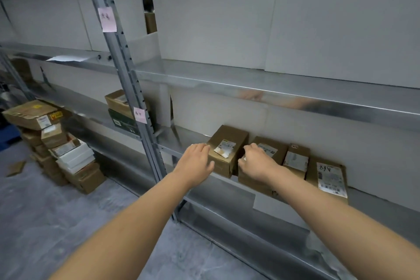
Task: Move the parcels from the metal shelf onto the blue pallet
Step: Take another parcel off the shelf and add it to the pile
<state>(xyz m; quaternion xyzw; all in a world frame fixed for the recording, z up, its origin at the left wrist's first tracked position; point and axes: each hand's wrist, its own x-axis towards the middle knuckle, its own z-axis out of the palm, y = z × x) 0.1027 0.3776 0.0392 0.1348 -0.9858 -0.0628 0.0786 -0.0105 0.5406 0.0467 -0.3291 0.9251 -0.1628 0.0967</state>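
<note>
Where both arms reach to the metal shelf (181, 141), four brown parcels stand in a row on its middle level. The leftmost parcel (228, 150) carries a white label (224, 148) on top, partly peeled at one corner, its print too small to read. The left hand (197, 161) lies flat against this parcel's left side, fingers (202, 146) stretched along the top left edge and thumb low on the front face; it presses but does not close around anything. The right hand (255, 162) is curled, its fingers (251, 147) hooked down into the gap between the first parcel and the second parcel (269, 150), touching the first one's right side; whether it truly grips I cannot tell. The second parcel and the third parcel (296, 159) each bear a white label with illegible print. The fourth parcel (329, 177), furthest right, has a label with handwritten marks that look like "8 9 A" seen upside down, above barcodes. Two pink notes (107, 19) with faint handwriting stick to the shelf's upright post (127, 79). Further left on the same level sit two more boxes (122, 111), one stacked on the other. On the floor (45, 211) at left stands a pile of parcels (56, 145), beside a bit of blue pallet (9, 135).
</note>
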